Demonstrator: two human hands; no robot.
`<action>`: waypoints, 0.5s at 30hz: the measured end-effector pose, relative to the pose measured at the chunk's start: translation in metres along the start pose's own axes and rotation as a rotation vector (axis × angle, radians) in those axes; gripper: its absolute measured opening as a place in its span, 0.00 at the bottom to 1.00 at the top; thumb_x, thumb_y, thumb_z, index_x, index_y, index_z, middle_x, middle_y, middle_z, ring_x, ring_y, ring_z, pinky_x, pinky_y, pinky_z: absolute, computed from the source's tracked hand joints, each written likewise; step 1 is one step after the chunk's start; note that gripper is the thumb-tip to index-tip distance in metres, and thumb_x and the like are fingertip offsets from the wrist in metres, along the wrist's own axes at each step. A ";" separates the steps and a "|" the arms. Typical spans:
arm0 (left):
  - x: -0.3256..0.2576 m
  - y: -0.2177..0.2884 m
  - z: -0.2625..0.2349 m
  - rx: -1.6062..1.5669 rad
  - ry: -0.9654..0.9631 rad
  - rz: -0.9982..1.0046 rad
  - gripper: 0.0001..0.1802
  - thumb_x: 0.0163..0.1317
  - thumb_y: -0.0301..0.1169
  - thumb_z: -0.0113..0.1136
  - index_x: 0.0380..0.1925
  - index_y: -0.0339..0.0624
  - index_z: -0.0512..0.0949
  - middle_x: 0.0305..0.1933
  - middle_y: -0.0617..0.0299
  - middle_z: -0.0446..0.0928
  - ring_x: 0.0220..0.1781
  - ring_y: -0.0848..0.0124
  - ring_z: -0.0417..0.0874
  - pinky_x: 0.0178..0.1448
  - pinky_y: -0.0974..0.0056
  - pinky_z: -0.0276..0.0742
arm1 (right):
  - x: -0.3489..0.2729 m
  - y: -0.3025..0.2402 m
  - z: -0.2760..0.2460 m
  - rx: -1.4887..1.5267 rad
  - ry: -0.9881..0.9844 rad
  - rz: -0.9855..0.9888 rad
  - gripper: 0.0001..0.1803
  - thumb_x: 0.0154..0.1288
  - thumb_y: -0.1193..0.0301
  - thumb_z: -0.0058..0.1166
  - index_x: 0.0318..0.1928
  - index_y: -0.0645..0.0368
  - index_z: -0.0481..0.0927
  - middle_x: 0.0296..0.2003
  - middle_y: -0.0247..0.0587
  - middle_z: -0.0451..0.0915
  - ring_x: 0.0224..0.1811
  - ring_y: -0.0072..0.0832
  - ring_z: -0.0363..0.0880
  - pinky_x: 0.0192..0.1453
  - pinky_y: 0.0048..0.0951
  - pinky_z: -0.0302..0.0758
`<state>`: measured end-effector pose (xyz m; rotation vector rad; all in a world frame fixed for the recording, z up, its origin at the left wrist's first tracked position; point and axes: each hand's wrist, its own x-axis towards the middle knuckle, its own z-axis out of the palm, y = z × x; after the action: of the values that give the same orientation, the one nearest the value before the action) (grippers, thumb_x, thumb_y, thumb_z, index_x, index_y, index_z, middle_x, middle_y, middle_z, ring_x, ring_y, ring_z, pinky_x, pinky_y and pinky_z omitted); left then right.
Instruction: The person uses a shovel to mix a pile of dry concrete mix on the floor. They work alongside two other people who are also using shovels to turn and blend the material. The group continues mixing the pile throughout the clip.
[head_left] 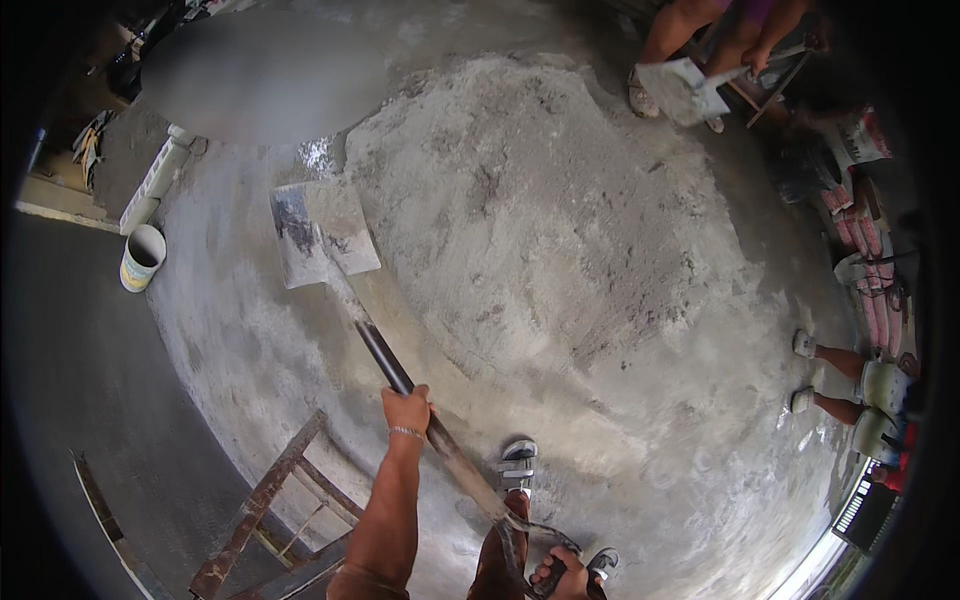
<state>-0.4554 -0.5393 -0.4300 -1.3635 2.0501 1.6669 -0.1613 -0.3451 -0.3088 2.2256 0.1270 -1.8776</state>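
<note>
Both my hands are closed on one shovel (pixel 460 465) with a wide square metal blade. My left hand (pixel 407 408) wraps round the dark part of the shaft, midway along it. At the lower edge, my right hand (pixel 562 576) grips the handle at the shovel's near end. The blade lies at the left border of a broad heap of grey powdery mix (pixel 500 210), with some grey material on its upper face. Whether the blade rests on the floor or hovers just above it, I cannot tell.
Another person holds a second shovel (pixel 685 90) at the far right; someone else stands by two buckets (pixel 885 388) at the right edge. A rusty metal frame (pixel 262 505) is at lower left. Farther left stand a bucket (pixel 143 258) and concrete blocks (pixel 157 180). Red-and-white bags (pixel 872 270) lie right.
</note>
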 end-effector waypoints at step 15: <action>-0.226 0.036 0.032 0.320 -0.343 0.319 0.12 0.51 0.30 0.67 0.30 0.38 0.74 0.25 0.64 0.74 0.25 0.72 0.72 0.33 0.62 0.71 | -0.016 -0.054 -0.185 -0.549 -0.198 0.054 0.14 0.69 0.61 0.55 0.36 0.61 0.77 0.25 0.37 0.77 0.20 0.31 0.76 0.24 0.36 0.74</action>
<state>-0.3658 -0.3932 -0.2753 -0.6295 2.2739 1.4646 0.0024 -0.2490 -0.2703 1.6553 0.4785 -1.7533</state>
